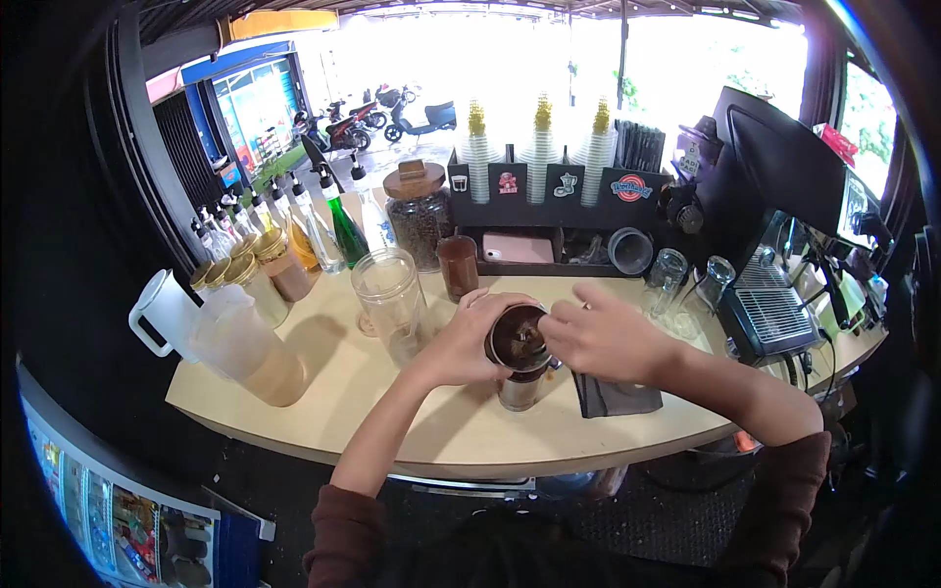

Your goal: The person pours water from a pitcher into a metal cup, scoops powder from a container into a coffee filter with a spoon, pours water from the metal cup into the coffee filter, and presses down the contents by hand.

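Observation:
A tall glass [520, 395] stands near the front of the counter, with dark brown contents and what look like ice pieces at its top. My left hand [477, 338] is wrapped around its upper left side, thumb near the front. Over the right edge of the rim, my right hand [600, 338] is closed, with fingers pinched together; whatever they hold is hidden. Beneath the right hand lies a dark folded cloth [618, 397]. A large clear jar [390, 294] is just left of my left hand, and a brown cup [458, 268] sits behind it.
Left on the counter [353, 416] are a cloudy plastic pitcher [250, 348], a white jug [162, 314], lidded jars and pump bottles [341, 220]. Behind stand a bean jar [419, 216] and a black cup organizer [529, 186]. Upturned glasses [667, 274] and a ridged metal machine [774, 299] are right.

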Demonstrator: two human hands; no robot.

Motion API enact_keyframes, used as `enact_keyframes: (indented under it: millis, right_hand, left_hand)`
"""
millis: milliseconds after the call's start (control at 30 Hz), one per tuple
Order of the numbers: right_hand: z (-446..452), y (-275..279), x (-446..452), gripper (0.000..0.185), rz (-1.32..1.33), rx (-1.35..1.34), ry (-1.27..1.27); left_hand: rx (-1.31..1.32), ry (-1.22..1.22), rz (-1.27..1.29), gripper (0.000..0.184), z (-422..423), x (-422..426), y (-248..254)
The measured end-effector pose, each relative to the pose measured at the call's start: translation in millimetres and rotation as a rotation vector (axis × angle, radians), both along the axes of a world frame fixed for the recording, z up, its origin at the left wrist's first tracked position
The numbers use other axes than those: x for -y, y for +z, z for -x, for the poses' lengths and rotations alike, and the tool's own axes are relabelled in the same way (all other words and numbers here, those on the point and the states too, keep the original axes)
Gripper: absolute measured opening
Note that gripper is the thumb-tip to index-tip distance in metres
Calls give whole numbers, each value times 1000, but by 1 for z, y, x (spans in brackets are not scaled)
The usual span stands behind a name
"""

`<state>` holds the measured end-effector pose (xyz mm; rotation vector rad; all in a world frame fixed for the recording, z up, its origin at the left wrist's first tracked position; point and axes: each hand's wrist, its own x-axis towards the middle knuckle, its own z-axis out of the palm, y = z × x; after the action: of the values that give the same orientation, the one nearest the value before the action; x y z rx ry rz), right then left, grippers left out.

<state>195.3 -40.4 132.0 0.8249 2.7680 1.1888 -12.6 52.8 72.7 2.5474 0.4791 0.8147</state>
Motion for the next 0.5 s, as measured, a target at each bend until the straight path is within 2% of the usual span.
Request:
enact_keyframes:
  millis: [133,233,400,500]
  right_hand:
    - [-3,-2,-2,15,-16,13,33]
    - [-2,-5,-7,6,61,-117,34]
    - [4,-10,-7,7,46,-175,6]
    - [6,-11,-9,8,65,-181,17]
  left_hand:
    - [-45,-28,-13,83,-2,-3,-2]
    - [-53,-34,-9,84,-3,-7,-6]
    - [147,-80,38,85,-8,-6,-19]
    - [113,-42,-17,85,-5,-1,-14]
